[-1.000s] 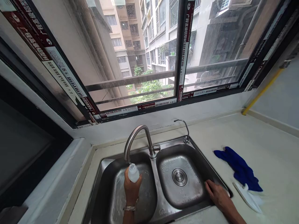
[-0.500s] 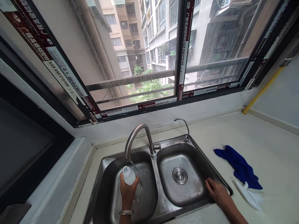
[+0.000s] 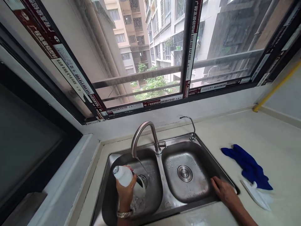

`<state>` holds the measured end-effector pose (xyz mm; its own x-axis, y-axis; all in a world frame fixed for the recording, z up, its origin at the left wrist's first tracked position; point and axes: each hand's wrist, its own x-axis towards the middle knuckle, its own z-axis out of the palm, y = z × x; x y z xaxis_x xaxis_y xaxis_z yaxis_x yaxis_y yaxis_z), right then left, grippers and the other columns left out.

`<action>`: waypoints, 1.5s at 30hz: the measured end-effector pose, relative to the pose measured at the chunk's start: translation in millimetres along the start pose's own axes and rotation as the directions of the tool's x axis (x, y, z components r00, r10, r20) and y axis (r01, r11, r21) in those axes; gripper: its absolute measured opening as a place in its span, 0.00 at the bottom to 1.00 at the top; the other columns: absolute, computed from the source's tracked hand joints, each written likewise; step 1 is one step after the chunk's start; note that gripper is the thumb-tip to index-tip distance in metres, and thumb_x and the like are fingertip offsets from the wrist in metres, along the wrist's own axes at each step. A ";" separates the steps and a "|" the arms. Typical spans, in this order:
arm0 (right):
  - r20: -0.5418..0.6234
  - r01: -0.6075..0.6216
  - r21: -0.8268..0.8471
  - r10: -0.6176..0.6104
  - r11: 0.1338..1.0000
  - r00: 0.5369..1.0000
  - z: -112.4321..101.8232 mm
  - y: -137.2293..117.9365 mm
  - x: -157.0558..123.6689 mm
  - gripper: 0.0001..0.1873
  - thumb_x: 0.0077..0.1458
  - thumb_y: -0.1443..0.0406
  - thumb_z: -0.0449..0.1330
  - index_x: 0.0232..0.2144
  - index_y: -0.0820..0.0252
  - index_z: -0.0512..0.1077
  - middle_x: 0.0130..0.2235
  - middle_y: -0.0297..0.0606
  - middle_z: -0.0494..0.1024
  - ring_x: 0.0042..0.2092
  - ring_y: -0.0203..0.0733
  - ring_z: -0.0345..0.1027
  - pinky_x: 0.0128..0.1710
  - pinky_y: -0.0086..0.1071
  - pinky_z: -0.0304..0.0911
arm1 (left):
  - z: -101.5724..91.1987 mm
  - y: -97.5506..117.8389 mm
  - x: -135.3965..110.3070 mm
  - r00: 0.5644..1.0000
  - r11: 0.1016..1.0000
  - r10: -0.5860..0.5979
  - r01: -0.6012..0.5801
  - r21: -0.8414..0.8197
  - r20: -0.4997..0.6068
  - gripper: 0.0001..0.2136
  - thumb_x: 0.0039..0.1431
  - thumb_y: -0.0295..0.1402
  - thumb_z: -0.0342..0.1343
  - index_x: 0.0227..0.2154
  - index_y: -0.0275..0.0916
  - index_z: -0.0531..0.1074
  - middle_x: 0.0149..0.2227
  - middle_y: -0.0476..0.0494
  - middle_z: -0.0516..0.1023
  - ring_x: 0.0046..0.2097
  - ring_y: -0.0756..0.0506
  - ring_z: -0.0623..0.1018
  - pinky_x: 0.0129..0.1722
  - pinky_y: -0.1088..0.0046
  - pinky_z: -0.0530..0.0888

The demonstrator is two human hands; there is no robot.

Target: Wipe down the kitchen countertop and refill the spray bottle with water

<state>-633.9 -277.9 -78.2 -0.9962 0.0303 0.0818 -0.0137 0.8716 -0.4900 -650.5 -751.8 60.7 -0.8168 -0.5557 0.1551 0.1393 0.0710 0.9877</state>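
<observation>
My left hand (image 3: 125, 193) is wrapped round a white bottle (image 3: 124, 175) over the left basin (image 3: 154, 188). The bottle is tilted, its silvery-looking top end pointing up and to the left. A pale curved shape shows beyond my fingers, and I cannot tell whether it is part of the bottle or water. A thin stream runs from the arched faucet (image 3: 144, 125) into the basin just right of the bottle. My right hand (image 3: 223, 190) lies on the right rim of the right basin (image 3: 197, 191), fingers extended, holding nothing.
On the counter to the right lie a crumpled blue cloth (image 3: 250, 166) and a white brush-like object (image 3: 256, 196). A small thin spout (image 3: 191, 122) stands at the sink's back right corner. Behind the sink is a wide window with a dark frame (image 3: 145, 106).
The bottle has tilted further left in my left hand, away from the stream. The view has shifted slightly; my right hand stays on the sink rim.
</observation>
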 end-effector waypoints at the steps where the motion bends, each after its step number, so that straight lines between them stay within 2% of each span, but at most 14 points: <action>1: 0.005 -0.005 0.003 0.004 1.000 1.000 -0.3 0.2 -0.1 0.22 0.65 0.49 0.42 0.31 0.53 0.68 0.28 0.38 0.79 0.31 0.48 0.76 0.31 0.37 0.62 | 1.1 4.6 -1.8 1.000 1.000 0.019 -0.019 0.008 0.003 0.28 0.43 0.42 0.69 0.46 0.42 0.67 0.41 0.44 0.76 0.43 0.43 0.78 0.50 0.59 0.76; 7: 0.008 -0.020 0.020 0.020 1.000 1.000 0.0 1.4 -1.7 0.22 0.65 0.49 0.43 0.32 0.52 0.68 0.28 0.38 0.78 0.31 0.48 0.76 0.32 0.37 0.63 | 5.6 21.8 -18.4 0.994 0.977 0.104 -0.110 0.184 0.040 0.23 0.45 0.44 0.66 0.42 0.41 0.68 0.38 0.43 0.76 0.41 0.41 0.78 0.50 0.57 0.76; 12: -0.020 0.008 0.010 -0.008 1.000 1.000 4.8 7.0 -1.6 0.21 0.65 0.50 0.44 0.30 0.52 0.69 0.28 0.40 0.79 0.32 0.48 0.77 0.31 0.36 0.63 | 4.9 10.6 -31.0 0.977 0.944 0.186 -0.206 0.259 0.101 0.23 0.47 0.43 0.65 0.45 0.42 0.67 0.45 0.40 0.77 0.48 0.38 0.78 0.54 0.54 0.75; 22: -0.017 0.001 -0.030 -0.002 1.000 1.000 3.0 5.5 -1.7 0.22 0.65 0.49 0.42 0.30 0.52 0.68 0.27 0.39 0.78 0.31 0.48 0.76 0.30 0.36 0.64 | 12.3 6.0 -38.7 0.938 0.890 0.312 -0.344 0.300 0.150 0.23 0.49 0.38 0.65 0.49 0.42 0.68 0.45 0.40 0.78 0.46 0.39 0.80 0.49 0.56 0.80; 25: -0.008 -0.010 -0.021 0.009 1.000 1.000 -0.7 1.9 -1.2 0.22 0.65 0.49 0.43 0.28 0.52 0.68 0.31 0.41 0.80 0.32 0.47 0.76 0.30 0.35 0.64 | 13.2 5.9 -37.4 0.937 0.887 0.308 -0.346 0.305 0.166 0.23 0.49 0.38 0.64 0.49 0.42 0.68 0.46 0.39 0.78 0.48 0.39 0.80 0.49 0.56 0.80; 30: -0.019 -0.021 0.000 0.021 1.000 1.000 -2.5 -1.5 -1.1 0.22 0.64 0.49 0.44 0.31 0.52 0.69 0.29 0.40 0.79 0.32 0.48 0.76 0.30 0.35 0.64 | 14.3 2.9 -35.7 0.946 0.893 0.286 -0.320 0.316 0.151 0.23 0.48 0.39 0.64 0.48 0.41 0.68 0.45 0.39 0.79 0.47 0.38 0.80 0.50 0.55 0.79; 35: -0.002 -0.040 0.012 0.040 0.999 0.999 2.4 -8.2 0.5 0.20 0.63 0.50 0.44 0.29 0.52 0.68 0.28 0.40 0.78 0.32 0.47 0.75 0.33 0.35 0.63 | 13.1 -7.7 -33.4 0.975 0.940 0.185 -0.212 0.266 0.122 0.24 0.47 0.42 0.65 0.47 0.42 0.68 0.45 0.41 0.78 0.47 0.38 0.80 0.49 0.57 0.79; 37: 0.057 -0.072 0.055 0.068 0.996 0.996 3.6 -21.1 8.9 0.21 0.61 0.49 0.43 0.25 0.53 0.65 0.26 0.38 0.77 0.30 0.46 0.74 0.32 0.35 0.62 | 12.3 -11.0 -32.6 0.984 0.951 0.135 -0.161 0.263 0.113 0.24 0.46 0.43 0.65 0.46 0.42 0.68 0.44 0.41 0.78 0.46 0.39 0.79 0.48 0.57 0.79; 39: 0.137 -0.080 0.162 0.058 0.984 0.989 2.7 -44.4 24.7 0.22 0.62 0.49 0.42 0.23 0.53 0.62 0.23 0.36 0.74 0.28 0.44 0.72 0.32 0.34 0.62 | 12.1 -13.2 -31.5 0.991 0.955 0.089 -0.113 0.274 0.099 0.26 0.44 0.45 0.66 0.46 0.42 0.68 0.43 0.41 0.78 0.44 0.38 0.80 0.46 0.57 0.79; 41: 0.185 -0.049 0.285 -0.005 0.957 0.983 0.2 -77.5 46.2 0.23 0.62 0.49 0.42 0.24 0.54 0.62 0.22 0.35 0.74 0.27 0.42 0.70 0.32 0.33 0.62 | 13.3 -16.2 -30.0 0.997 0.951 0.040 -0.061 0.302 0.073 0.29 0.41 0.46 0.67 0.46 0.40 0.69 0.41 0.41 0.79 0.42 0.37 0.80 0.43 0.56 0.80; 45: 0.184 0.038 0.410 -0.124 0.911 0.975 -1.5 -150.7 89.8 0.22 0.62 0.49 0.45 0.24 0.55 0.63 0.23 0.36 0.75 0.28 0.43 0.69 0.33 0.34 0.61 | 19.2 -30.0 -24.8 0.999 0.932 -0.003 -0.013 0.363 0.043 0.30 0.41 0.46 0.65 0.48 0.39 0.68 0.39 0.42 0.79 0.39 0.37 0.80 0.41 0.54 0.79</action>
<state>-721.1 -405.8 4.3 -0.9856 -0.1681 -0.0189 -0.0861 0.5949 -0.7992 -645.2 -724.3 27.5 -0.8404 -0.5199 0.1531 -0.0629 0.3741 0.9253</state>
